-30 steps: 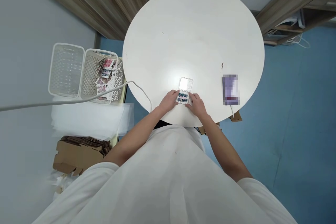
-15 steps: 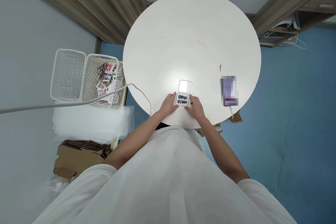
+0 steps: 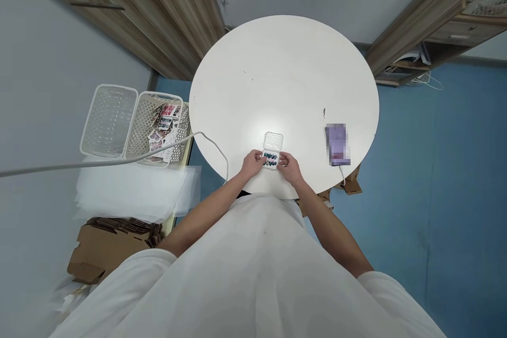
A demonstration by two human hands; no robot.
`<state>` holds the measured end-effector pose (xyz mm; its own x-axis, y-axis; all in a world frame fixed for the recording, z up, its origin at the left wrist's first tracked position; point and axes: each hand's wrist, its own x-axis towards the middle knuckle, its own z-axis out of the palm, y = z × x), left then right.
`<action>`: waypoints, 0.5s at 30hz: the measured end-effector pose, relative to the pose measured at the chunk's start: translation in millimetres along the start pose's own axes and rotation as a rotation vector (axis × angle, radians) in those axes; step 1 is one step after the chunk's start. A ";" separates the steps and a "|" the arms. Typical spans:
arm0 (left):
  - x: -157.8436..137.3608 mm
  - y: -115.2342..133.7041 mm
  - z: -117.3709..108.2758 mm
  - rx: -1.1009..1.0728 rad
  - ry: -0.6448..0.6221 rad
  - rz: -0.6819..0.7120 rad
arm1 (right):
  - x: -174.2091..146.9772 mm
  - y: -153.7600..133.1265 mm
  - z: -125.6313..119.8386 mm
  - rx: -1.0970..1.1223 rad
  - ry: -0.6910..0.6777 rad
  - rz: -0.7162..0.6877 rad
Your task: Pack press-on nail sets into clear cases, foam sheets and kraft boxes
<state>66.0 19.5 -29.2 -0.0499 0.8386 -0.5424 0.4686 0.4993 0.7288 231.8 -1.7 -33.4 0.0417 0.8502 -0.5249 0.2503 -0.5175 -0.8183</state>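
A small clear plastic case (image 3: 271, 167) lies near the front edge of the white round table, between my hands. Its hinged transparent lid (image 3: 273, 141) is folded back, away from me. Inside, two rows of shiny dark green and bluish press-on nails (image 3: 270, 156) sit on a pale card. My left hand (image 3: 252, 162) grips the left side of the case, its thumb reaching over the edge by the nails. On the opposite side, my right hand (image 3: 290, 167) holds the case with curled fingers and thumb.
White table (image 3: 285, 63); purple pixelated object (image 3: 338, 144) with a cable at right. Left: open white basket (image 3: 137, 127) of printed cards, translucent sheets (image 3: 127, 187) and flat cardboard boxes (image 3: 103, 248). A grey cable (image 3: 158, 153) crosses to the table's left edge.
The head view has shifted, so the table appears lower and smaller. Both hands stay at the case; their fingers are more curled, and my left thumb now reaches over its edge.
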 end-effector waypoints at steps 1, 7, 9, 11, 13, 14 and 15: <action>-0.6 -0.7 -0.2 -0.016 0.003 -0.006 | -1.9 0.1 0.5 0.003 0.002 -0.017; -6.2 -1.7 -1.5 -0.011 0.012 0.006 | -12.7 -3.3 0.1 0.008 -0.004 -0.056; -9.7 0.1 -3.4 -0.022 0.017 0.011 | -15.7 -4.7 -1.2 0.021 -0.010 -0.066; -14.7 2.9 -6.9 -0.063 -0.002 0.026 | -18.8 -6.6 -3.2 0.050 -0.013 -0.078; -21.1 6.2 -12.1 -0.130 -0.041 0.056 | -22.3 -9.6 -5.8 0.089 -0.017 -0.091; -24.5 7.9 -15.3 -0.165 -0.063 0.070 | -24.1 -11.7 -7.2 0.108 -0.019 -0.096; -28.0 9.5 -18.6 -0.199 -0.085 0.078 | -26.0 -14.3 -8.5 0.127 -0.024 -0.100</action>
<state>55.4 4.7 0.7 0.0584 0.8594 -0.5080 0.2845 0.4734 0.8336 235.4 -15.6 -6.1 -0.0005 0.8961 -0.4438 0.1280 -0.4401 -0.8888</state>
